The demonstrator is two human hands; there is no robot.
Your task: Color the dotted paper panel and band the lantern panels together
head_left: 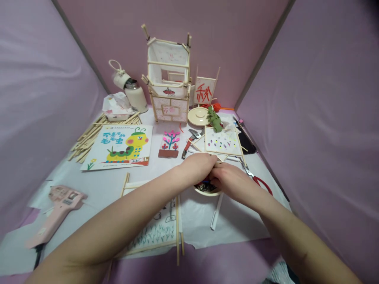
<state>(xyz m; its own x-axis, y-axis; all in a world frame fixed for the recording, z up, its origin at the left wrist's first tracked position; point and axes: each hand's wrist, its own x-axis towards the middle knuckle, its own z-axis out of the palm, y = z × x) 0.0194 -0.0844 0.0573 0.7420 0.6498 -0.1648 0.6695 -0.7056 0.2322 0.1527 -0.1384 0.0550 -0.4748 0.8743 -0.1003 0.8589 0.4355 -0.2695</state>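
Note:
My left hand point(203, 163) and my right hand point(226, 176) meet above a cream bowl point(209, 193). The bowl holds dark, tangled material and something blue and red, partly covered by the hands. My right fingers are curled in against my left hand, and the left fingers bend down on the far side. Whatever lies between them is hidden. Just past the hands is a framed paper panel with coloured dots point(223, 141). Red-handled scissors point(257, 181) lie to the right of my right hand, and red-handled pruning shears point(191, 142) lie beyond my left hand.
A tall stick-and-paper lantern frame point(170, 108) stands at the back. A caterpillar picture book point(118, 148), wooden sticks point(89, 138) and a bottle point(137, 98) are at the left. A pink glue gun point(60, 211) lies front left. A drawn-on stick-framed panel point(156, 234) lies beneath my left forearm.

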